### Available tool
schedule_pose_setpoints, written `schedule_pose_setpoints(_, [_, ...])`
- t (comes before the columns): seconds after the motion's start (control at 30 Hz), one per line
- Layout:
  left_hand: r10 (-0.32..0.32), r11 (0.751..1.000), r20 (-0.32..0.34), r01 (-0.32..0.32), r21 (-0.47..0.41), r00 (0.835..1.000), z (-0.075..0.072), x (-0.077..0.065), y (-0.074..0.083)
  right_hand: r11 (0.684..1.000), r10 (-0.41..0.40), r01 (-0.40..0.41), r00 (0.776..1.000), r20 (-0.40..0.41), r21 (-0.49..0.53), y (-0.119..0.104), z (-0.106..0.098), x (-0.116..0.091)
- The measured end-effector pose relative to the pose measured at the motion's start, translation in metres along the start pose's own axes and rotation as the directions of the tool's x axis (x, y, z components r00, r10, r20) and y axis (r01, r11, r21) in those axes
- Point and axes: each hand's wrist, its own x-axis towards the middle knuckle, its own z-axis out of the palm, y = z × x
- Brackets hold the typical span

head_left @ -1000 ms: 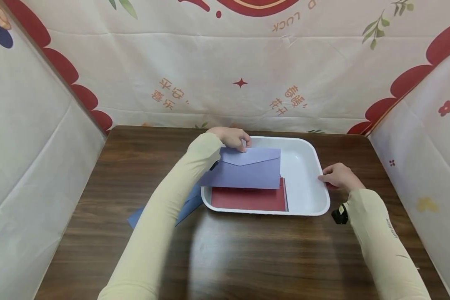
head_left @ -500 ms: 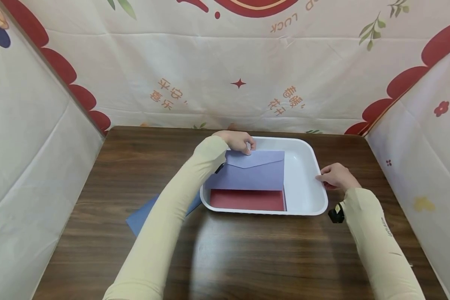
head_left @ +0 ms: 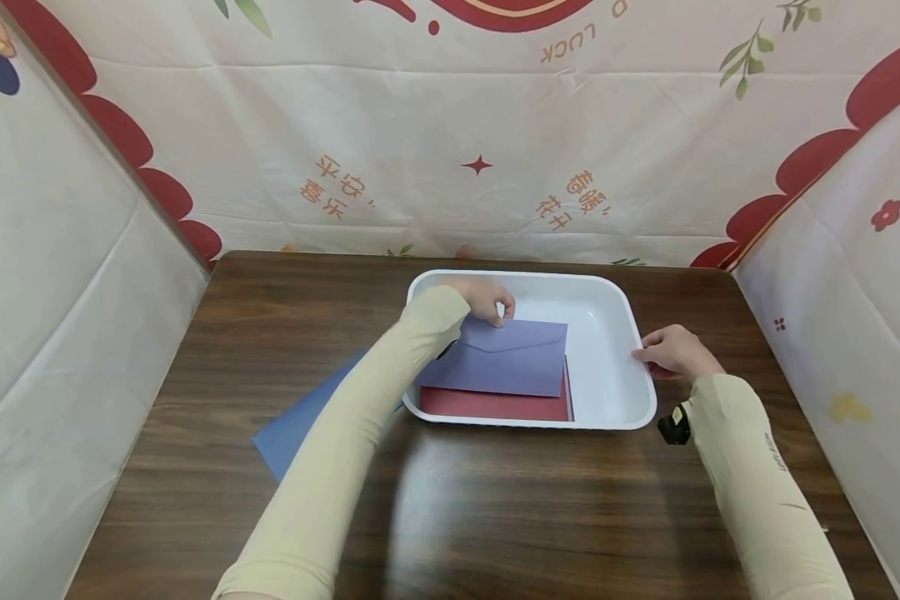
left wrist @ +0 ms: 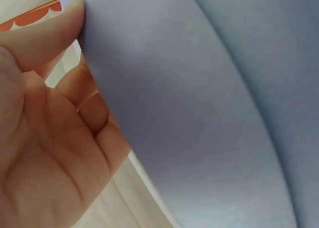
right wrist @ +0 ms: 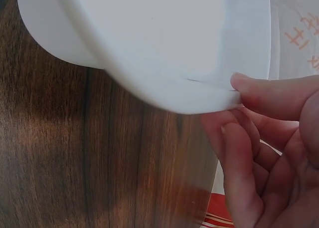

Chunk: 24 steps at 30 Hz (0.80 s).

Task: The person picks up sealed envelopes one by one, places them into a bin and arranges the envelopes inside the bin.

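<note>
My left hand [head_left: 483, 300] pinches the far edge of a purple envelope [head_left: 510, 367] over the left part of a white tray [head_left: 607, 350]. In the left wrist view the thumb presses on the face of the envelope [left wrist: 164, 103], with the other fingers behind it. Beneath the envelope a red envelope [head_left: 487, 406] lies in the tray, mostly covered. My right hand [head_left: 677, 352] grips the tray's right rim. Seen from the right wrist, thumb and fingers pinch that white rim [right wrist: 174, 101].
A blue envelope [head_left: 292, 429] lies on the brown wooden table [head_left: 525, 508] left of the tray, partly hidden under my left forearm. Printed white cloth walls [head_left: 420, 125] stand at the back and both sides.
My left hand has moved nearer and slightly right, lowering the purple envelope, which now covers more of the red one. The right hand stays on the rim.
</note>
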Motion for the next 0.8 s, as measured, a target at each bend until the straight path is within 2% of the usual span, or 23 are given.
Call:
schedule_pose_setpoints(0.23, [-0.061, 0.998, 0.039, 0.060, 0.019, 0.997, 0.011, 0.004, 0.005, 1.000, 0.011, -0.011, 1.000, 0.001, 0.003, 0.000, 0.000, 0.000])
schedule_pose_setpoints(0.5, [-0.132, 0.988, 0.022, 0.129, 0.088, 0.991, 0.022, 0.002, 0.014, 1.000, 0.010, -0.010, 1.000, 0.003, 0.007, 0.001, 0.000, 0.001])
schedule_pose_setpoints(0.8, [-0.118, 0.984, 0.035, 0.112, 0.137, 0.992, 0.034, 0.006, 0.018, 1.000, 0.012, -0.012, 1.000, 0.000, 0.012, 0.001, 0.000, 0.001])
